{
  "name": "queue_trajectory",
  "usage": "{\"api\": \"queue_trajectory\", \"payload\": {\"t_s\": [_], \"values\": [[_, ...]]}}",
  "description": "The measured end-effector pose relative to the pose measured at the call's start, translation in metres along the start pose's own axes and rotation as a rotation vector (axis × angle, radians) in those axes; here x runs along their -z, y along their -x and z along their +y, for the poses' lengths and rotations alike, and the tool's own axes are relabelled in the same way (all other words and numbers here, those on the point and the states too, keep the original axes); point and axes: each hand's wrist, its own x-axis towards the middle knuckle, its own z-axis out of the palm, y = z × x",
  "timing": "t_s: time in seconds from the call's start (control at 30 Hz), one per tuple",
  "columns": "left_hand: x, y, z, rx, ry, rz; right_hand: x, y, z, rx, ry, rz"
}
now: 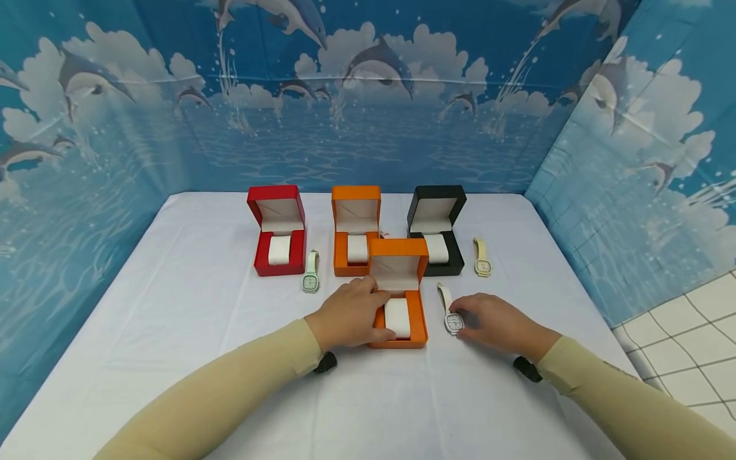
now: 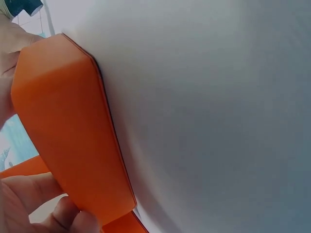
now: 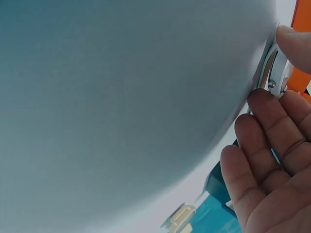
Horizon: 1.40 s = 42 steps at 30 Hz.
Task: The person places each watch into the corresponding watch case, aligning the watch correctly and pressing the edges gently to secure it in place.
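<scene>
My left hand [image 1: 351, 313] grips the left side of an open orange watch box [image 1: 418, 319] at the front middle, with the thumb near its front edge and fingers by the hinge. In the left wrist view, fingers [image 2: 34, 194] press against the orange box wall [image 2: 73, 126]. A white cushion [image 1: 397, 318] sits inside it. To the right of this box, my right hand [image 1: 497, 322] pinches a white-strapped wristwatch [image 1: 453, 322] by its case. The right wrist view shows the thumb and fingertips at opposite edges of the silver case [image 3: 274, 73], close over the tablecloth.
Behind stand three open watch boxes with white cushions: red [image 1: 297, 255], orange [image 1: 340, 255] and black [image 1: 455, 259]. A pale green watch [image 1: 310, 281] lies beside the red box, a yellow watch [image 1: 482, 267] right of the black one. A white cloth covers the table [image 1: 230, 383].
</scene>
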Motion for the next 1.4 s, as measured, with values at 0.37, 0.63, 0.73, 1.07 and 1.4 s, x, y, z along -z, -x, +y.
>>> {"api": "queue_trajectory", "payload": {"t_s": [0.37,0.63,0.73,1.07,1.4], "values": [[0.0006,-0.0024,0.0031,0.016,0.034,-0.018,0.0010,-0.0026,-0.0061,-0.008,0.005,-0.002],[-0.0006,-0.0036,0.0036,0.008,0.032,0.000,0.0004,-0.0043,-0.0071,-0.017,-0.004,-0.006],[-0.0011,-0.0043,0.0036,0.005,0.029,0.011,0.0004,-0.0051,-0.0074,-0.028,-0.005,-0.007],[-0.0025,-0.0045,0.0030,-0.019,0.015,0.054,-0.0004,-0.0060,-0.0074,-0.019,-0.022,-0.006],[-0.0025,-0.0016,0.0039,-0.043,0.034,0.108,-0.0005,-0.0062,-0.0091,-0.046,-0.043,-0.021]]}}
